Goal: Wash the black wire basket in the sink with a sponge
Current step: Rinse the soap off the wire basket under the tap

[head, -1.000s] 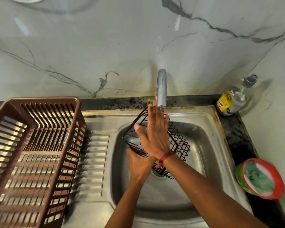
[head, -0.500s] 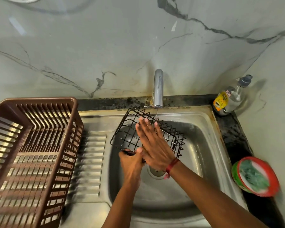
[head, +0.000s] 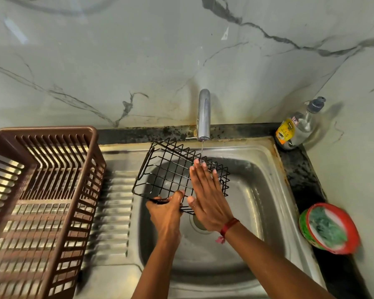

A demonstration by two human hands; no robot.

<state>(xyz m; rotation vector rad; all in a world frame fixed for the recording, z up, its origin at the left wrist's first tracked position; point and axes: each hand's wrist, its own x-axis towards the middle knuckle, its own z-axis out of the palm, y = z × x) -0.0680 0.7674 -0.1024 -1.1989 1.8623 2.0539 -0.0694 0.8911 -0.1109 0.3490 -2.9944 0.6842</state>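
The black wire basket point(head: 168, 171) is held tilted over the steel sink point(head: 266, 190), under the tap point(head: 204, 115), which runs a thin stream of water. My left hand point(head: 167, 214) grips the basket's near edge. My right hand point(head: 207, 193) lies flat on the basket's wire face, fingers straight, fingertips under the stream. A green sponge point(head: 327, 228) sits in a red-rimmed tub point(head: 354, 234) on the counter at the right; neither hand touches it.
A brown plastic dish rack point(head: 43, 190) stands on the ribbed drainboard point(head: 115, 212) at the left. A dish soap bottle point(head: 296, 126) stands in the back right corner. Marble walls close in the back and right. The sink drain point(head: 198, 223) lies under my right wrist.
The basket has swung down and to the left, lying flatter over the sink. My right hand slid down from the spout along the wire face. The tap's stream now shows.
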